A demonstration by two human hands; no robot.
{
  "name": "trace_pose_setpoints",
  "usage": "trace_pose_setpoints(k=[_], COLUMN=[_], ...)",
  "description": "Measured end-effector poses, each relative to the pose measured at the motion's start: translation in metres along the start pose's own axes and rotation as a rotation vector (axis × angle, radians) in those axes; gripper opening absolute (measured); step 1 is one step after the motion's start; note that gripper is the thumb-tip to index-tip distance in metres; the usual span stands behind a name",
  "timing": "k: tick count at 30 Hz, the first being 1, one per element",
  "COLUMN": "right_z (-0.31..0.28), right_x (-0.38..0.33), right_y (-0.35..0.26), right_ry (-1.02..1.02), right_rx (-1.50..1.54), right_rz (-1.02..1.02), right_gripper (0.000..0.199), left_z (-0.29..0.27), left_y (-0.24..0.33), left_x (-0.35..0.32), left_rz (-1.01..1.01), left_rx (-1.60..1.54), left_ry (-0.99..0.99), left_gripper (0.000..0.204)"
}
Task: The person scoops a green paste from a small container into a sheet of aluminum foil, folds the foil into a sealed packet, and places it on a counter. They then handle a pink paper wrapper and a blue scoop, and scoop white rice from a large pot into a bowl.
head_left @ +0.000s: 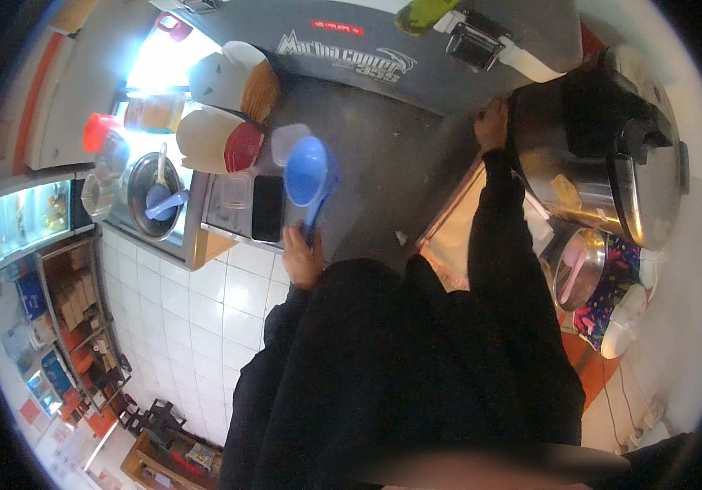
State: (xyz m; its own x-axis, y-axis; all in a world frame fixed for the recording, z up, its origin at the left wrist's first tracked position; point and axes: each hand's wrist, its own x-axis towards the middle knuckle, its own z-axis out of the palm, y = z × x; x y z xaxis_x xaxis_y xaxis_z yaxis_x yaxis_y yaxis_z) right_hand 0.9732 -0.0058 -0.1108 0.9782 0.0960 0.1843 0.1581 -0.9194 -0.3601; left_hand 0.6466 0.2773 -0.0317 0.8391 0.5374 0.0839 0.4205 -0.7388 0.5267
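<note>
My left hand (303, 256) is closed round the handle of a blue plastic scoop (308, 171). Its round bowl hangs over the grey counter, tipped toward me. My right hand (494, 124) reaches far forward, close against the side of a large steel cooker (559, 155) with a black and grey lid; its fingers are dark and too small to make out. Beside the scoop lie a black phone (267, 208), a clear plastic container (237, 190) and a whitish translucent tub (289, 144).
Stacked paper bowls (245, 82) stand left, near a steel pot (155, 196) with utensils in it. On the right, a steel bowl (579, 269) holds a pink utensil. A foil-like sheet (457, 237) lies under my right arm. A grey printed panel (351, 53) bounds the counter's far side.
</note>
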Motion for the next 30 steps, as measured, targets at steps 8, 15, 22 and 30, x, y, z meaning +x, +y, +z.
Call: trace_pose_setpoints(k=[8, 15, 22, 30], right_z=[0.003, 0.020, -0.022, 0.024], right_x=[-0.172, -0.292, -0.288, -0.186], right_y=[-0.085, -0.117, -0.115, -0.127], right_ry=[-0.859, -1.305, -0.661, -0.390], right_rx=[-0.164, 0.667, 0.510, 0.453], right_rz=[-0.405, -0.583, -0.470, -0.313], right_gripper=[0.066, 0.054, 0.061, 0.054], left_z=[-0.015, -0.040, -0.053, -0.066], left_y=[-0.015, -0.025, -0.040, -0.043], left_x=[-0.012, -0.057, -0.131, -0.197], left_rz=[-0.059, -0.154, -0.421, -0.604], left_rx=[-0.052, -0.099, -0.097, 0.087], left_ry=[0.218, 0.308, 0.447, 0.681], left_gripper=[0.029, 0.027, 0.027, 0.027])
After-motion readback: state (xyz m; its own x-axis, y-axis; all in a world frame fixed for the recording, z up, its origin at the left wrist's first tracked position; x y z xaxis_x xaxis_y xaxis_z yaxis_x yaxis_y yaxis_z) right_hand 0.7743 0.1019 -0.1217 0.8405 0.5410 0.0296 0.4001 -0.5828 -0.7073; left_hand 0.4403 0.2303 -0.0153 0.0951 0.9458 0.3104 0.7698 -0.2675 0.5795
